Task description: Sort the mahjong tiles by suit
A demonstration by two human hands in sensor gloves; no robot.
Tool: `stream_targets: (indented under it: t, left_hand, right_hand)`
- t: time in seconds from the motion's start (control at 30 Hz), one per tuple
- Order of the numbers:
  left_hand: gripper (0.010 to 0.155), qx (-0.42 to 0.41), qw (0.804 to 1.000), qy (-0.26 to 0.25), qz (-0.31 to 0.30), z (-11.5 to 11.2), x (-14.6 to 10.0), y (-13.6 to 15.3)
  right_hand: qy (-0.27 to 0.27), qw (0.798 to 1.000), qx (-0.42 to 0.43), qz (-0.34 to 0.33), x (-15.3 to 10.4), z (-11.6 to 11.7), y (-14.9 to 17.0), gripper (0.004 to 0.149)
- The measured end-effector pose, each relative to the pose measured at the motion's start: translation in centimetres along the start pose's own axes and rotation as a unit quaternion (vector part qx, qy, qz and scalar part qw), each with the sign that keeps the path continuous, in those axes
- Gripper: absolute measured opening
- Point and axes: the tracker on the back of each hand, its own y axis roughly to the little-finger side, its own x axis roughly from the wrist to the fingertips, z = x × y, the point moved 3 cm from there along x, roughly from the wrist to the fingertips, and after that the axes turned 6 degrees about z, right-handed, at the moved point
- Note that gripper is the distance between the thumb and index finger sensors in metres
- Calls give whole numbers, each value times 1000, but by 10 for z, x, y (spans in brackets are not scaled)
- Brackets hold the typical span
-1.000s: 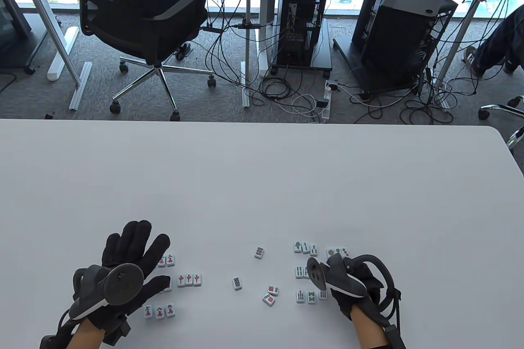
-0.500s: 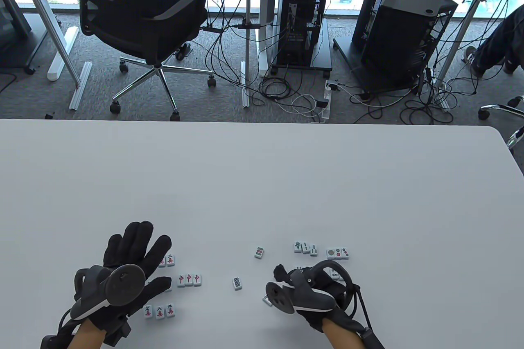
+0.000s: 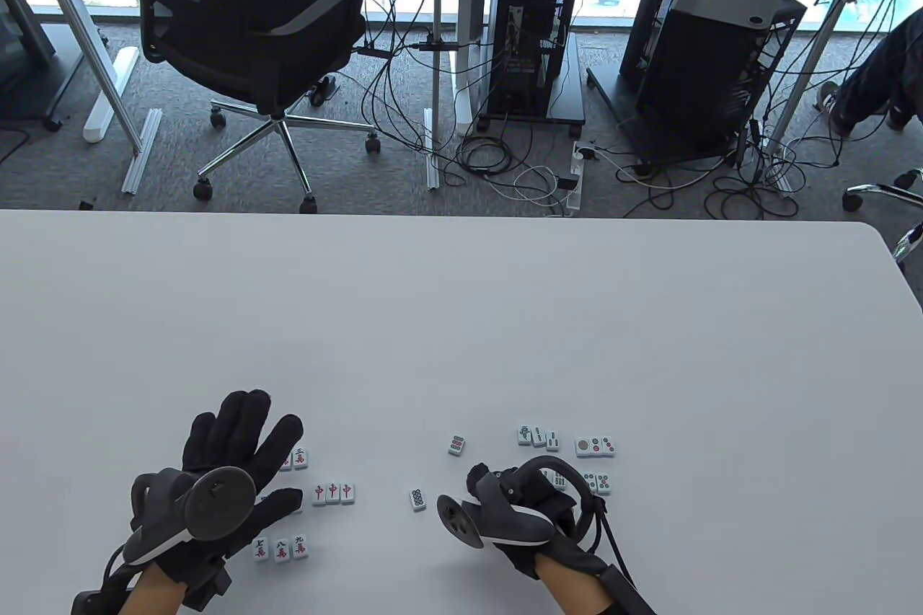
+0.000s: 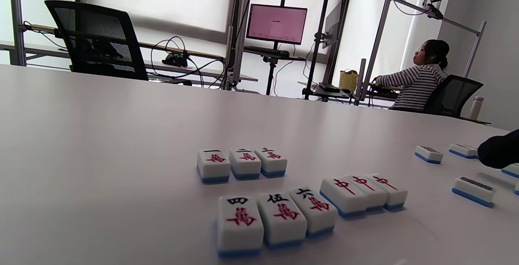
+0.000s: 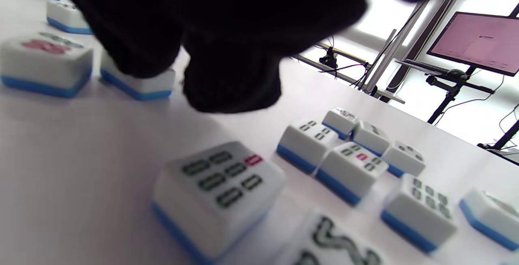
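Down at the near edge, your left hand (image 3: 234,460) lies flat on the white table (image 3: 461,319), fingers straight and spread, holding nothing; its fingertips cover part of a row of red character tiles (image 3: 294,458), and the left wrist view shows that row as three tiles (image 4: 242,163) side by side. Just beside your thumb sit three red-centre tiles (image 3: 332,492) in a touching row, and nearer to you, by the heel of that hand, lies another row of three character tiles (image 3: 281,548). Your right hand (image 3: 523,510) is curled knuckles-up over the loose tiles between the two groups; in the right wrist view its fingers (image 5: 231,82) come down onto a blue-backed tile (image 5: 138,84), with one fingertip on top of it, but you cannot tell from these views whether the tile is actually pinched. Left of that hand a single circle tile (image 3: 418,498) lies alone, and just beyond it another lone tile (image 3: 456,444) rests face up. Beyond your right knuckles stands a row of three bamboo tiles (image 3: 539,436), and to their right a row of three circle tiles (image 3: 595,446), with two more tiles (image 3: 597,482) just nearer to you. Under your right wrist the camera shows several green bamboo tiles (image 5: 350,167) lying close together, face up.
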Motion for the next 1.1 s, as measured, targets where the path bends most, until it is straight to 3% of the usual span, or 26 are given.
stream_targets:
  t: [0.17, 0.43, 0.63, 0.77, 1.1]
  left_hand:
    - [82, 2, 1000, 2, 0, 0, 0, -1]
    - [82, 1, 1000, 2, 0, 0, 0, 0]
    - [82, 0, 1000, 2, 0, 0, 0, 0]
    - [82, 1, 1000, 3, 0, 0, 0, 0]
    - [82, 1, 1000, 3, 1, 0, 0, 0]
  right_hand:
    - [16, 999, -18, 47, 6, -4, 4, 53]
    - [-116, 989, 49, 78, 18, 0, 2, 57]
    - [-135, 985, 65, 82, 23, 3, 1, 51]
    - [-120, 986, 71, 87, 26, 3, 6, 50]
    - [-147, 983, 66, 90, 27, 7, 7, 59]
